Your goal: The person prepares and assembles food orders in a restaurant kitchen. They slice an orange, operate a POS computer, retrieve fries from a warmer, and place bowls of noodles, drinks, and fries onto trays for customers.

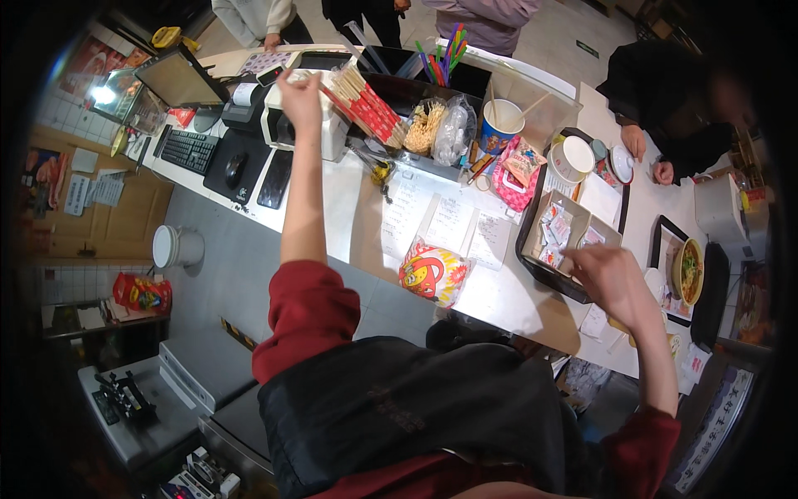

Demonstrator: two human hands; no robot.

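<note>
My left hand (302,100) reaches over a white printer (333,138), fingers bent together beside a bundle of paper-wrapped chopsticks (368,103). I cannot tell whether it grips one of them. On the other side, my right hand (614,284) hovers with curled fingers at the near edge of a divided cardboard box (572,215) of small sachets (555,227). Whether a sachet is between those fingertips is unclear. Between my arms, a wrapped burger (433,273) in printed red, yellow and white paper rests at the counter's near edge, by printed receipts (449,218).
Past the receipts stand wooden sticks (426,128), colored straws (442,59) and a blue paper cup (499,128). A monitor (181,78), keyboard (187,150) and mouse (235,169) sit left. At right are a noodle bowl (689,272) and a person's hand (634,142).
</note>
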